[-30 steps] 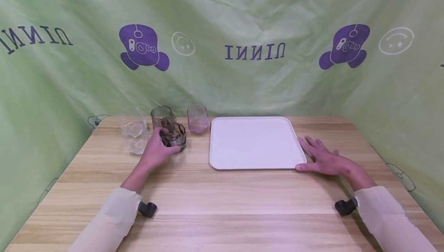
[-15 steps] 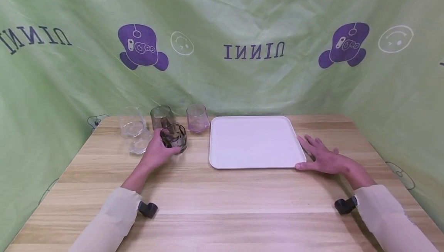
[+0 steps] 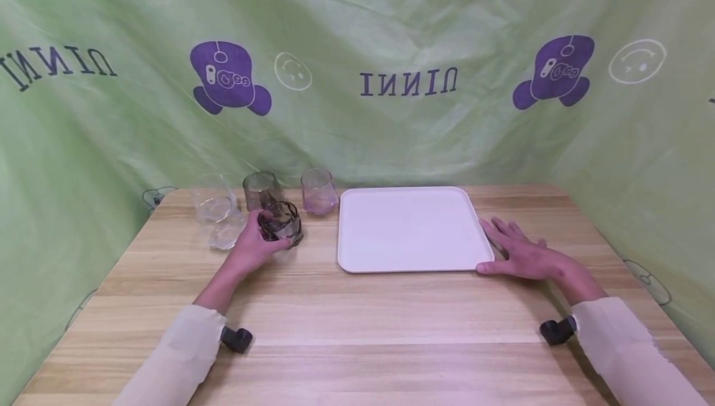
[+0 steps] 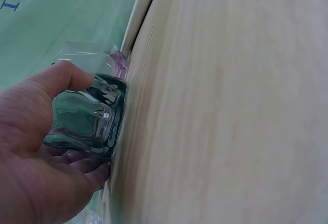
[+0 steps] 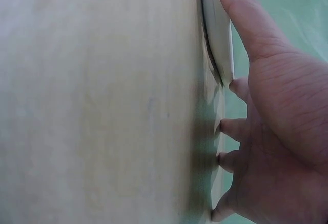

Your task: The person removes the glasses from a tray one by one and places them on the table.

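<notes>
My left hand [image 3: 254, 244] grips a dark smoky glass [image 3: 281, 223], thumb on the near side and fingers around the far side. In the left wrist view this glass [image 4: 89, 114] stands between thumb and fingers, at or very close to the tabletop. My right hand [image 3: 519, 257] lies at the right edge of a white rectangular tray [image 3: 413, 229], fingers spread. Its thumb touches the tray's near right corner; the right wrist view shows the other fingertips [image 5: 225, 126] down on the table beside the tray [image 5: 218, 34].
Behind the held glass stands another smoky glass [image 3: 261, 190]. A pinkish glass [image 3: 319, 193] is between it and the tray. Clear glasses [image 3: 213, 204] stand at the left, partly overlapping in view. A green printed curtain [image 3: 413, 133] hangs along the table's back edge.
The held glass has shifted very slightly toward the near side, with my left hand still around it. My right hand and the tray stay where they were.
</notes>
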`<state>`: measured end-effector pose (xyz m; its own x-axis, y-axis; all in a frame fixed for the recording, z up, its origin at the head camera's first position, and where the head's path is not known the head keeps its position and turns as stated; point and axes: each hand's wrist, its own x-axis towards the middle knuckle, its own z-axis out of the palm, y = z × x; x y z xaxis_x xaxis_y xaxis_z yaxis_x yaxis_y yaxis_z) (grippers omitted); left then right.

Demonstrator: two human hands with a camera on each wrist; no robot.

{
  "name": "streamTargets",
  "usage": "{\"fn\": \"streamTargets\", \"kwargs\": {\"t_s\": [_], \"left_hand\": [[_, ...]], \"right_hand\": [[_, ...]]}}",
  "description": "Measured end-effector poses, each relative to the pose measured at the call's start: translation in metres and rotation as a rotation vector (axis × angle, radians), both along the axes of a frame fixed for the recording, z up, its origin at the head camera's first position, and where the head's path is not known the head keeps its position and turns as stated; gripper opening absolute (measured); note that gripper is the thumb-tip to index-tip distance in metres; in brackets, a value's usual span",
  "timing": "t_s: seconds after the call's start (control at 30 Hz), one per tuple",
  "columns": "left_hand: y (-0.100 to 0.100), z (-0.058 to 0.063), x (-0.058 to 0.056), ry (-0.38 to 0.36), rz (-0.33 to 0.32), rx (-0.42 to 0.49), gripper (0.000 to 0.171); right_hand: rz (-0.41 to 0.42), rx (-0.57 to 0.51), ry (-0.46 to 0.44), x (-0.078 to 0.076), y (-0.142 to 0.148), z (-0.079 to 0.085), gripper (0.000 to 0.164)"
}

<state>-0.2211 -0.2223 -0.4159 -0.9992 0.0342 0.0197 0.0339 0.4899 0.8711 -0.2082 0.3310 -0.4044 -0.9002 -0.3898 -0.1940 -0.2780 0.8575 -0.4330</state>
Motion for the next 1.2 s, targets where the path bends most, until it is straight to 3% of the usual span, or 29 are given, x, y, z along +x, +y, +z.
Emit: {"fn": "streamTargets", "kwargs": {"t_s": [0.5,0.67,0.8,0.97,1.2], "left_hand": [[-0.002,0.002,0.002,0.013,-0.039,0.058,0.094],[-0.002,0.006,0.008,-0.011,-0.012,0.038,0.101],[-0.001,0.01,0.015,0.011,0.011,0.014,0.103],[0.003,0.018,0.023,0.093,0.019,-0.045,0.102],[0.011,0.032,0.03,0.302,-0.007,-0.194,0.093]], "right_hand": [[-0.004,-0.011,-0.003,0.001,-0.001,0.001,0.108],[-0.002,-0.018,-0.004,0.001,0.0,0.001,0.108],[-0.002,-0.034,-0.002,0.002,0.001,0.0,0.108],[0.003,-0.075,-0.001,0.004,0.004,0.001,0.109],[0.02,-0.234,0.04,0.002,0.007,0.011,0.117]]}}
